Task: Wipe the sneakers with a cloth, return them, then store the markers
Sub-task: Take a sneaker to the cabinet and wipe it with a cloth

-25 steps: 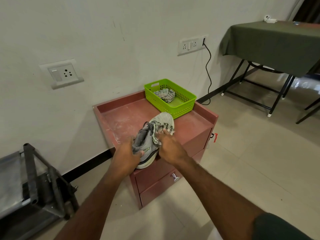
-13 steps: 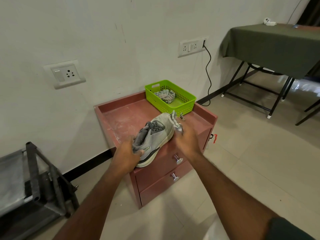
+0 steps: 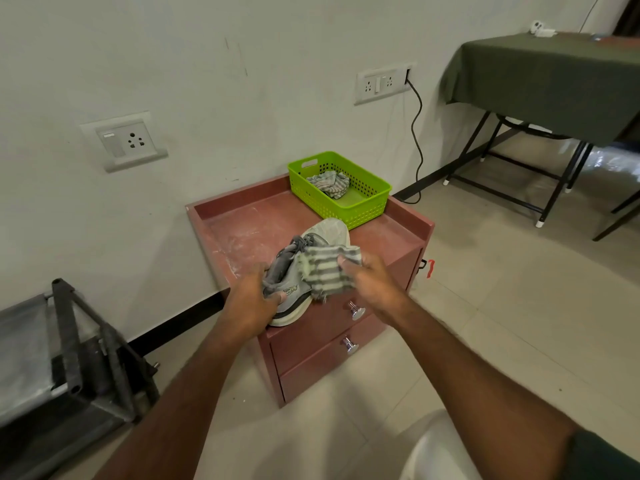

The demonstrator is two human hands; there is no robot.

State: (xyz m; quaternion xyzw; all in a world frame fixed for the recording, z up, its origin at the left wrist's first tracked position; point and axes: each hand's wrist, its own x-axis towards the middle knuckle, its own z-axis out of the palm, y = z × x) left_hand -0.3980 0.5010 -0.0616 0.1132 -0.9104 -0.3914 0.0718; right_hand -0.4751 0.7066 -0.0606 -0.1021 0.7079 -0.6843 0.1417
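Grey sneaker (image 3: 313, 247) gripped by left hand (image 3: 254, 303); right hand (image 3: 372, 285) holds striped cloth (image 3: 325, 271).

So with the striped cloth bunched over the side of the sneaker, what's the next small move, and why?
Probably drag the cloth forward toward the toe. The left hand grips the sneaker at the heel, the right hand pinches the cloth against its side, and the toe ahead is uncovered.

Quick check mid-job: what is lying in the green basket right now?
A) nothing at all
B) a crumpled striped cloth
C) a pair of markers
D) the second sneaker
B: a crumpled striped cloth lies inside the green basket at the back of the red cabinet top.
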